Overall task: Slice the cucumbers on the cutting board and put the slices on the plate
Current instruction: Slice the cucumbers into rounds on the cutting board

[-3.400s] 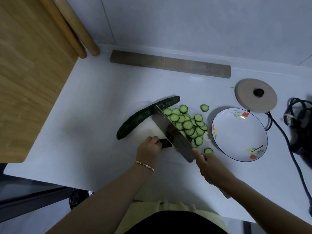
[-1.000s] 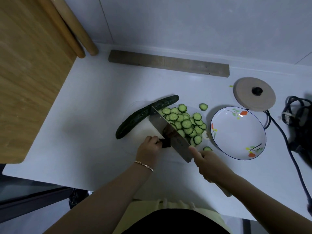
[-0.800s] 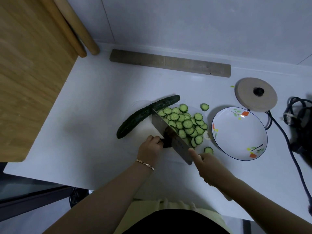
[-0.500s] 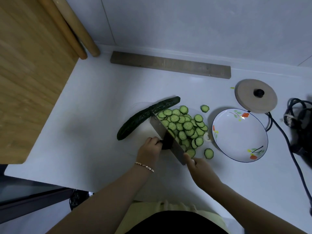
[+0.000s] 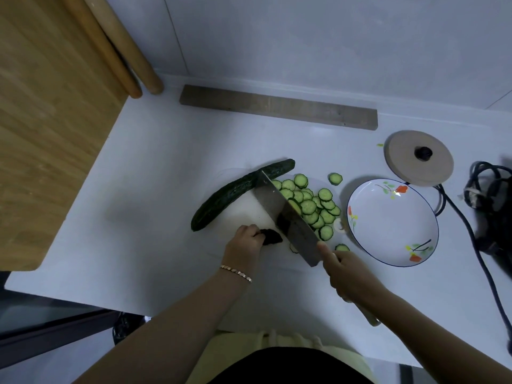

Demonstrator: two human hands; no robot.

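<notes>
Pinching dark cucumber stub [image 5: 271, 236] with my left hand [image 5: 245, 242], fingers curled round its near end, on white cutting board [image 5: 243, 212]. My right hand [image 5: 349, 275] clamped round handle of cleaver [image 5: 288, 220], forefinger stretched along blade's base. Blade stands tilted between stub and heap of slices [image 5: 313, 206] on board. Second, whole cucumber [image 5: 241, 192] lies along board's far left edge. Flowered plate [image 5: 393, 221] just right of heap. One stray slice [image 5: 335, 178] beyond heap, off board.

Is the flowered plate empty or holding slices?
Empty: the plate shows only its painted flowers; the slices lie beside it.
</notes>
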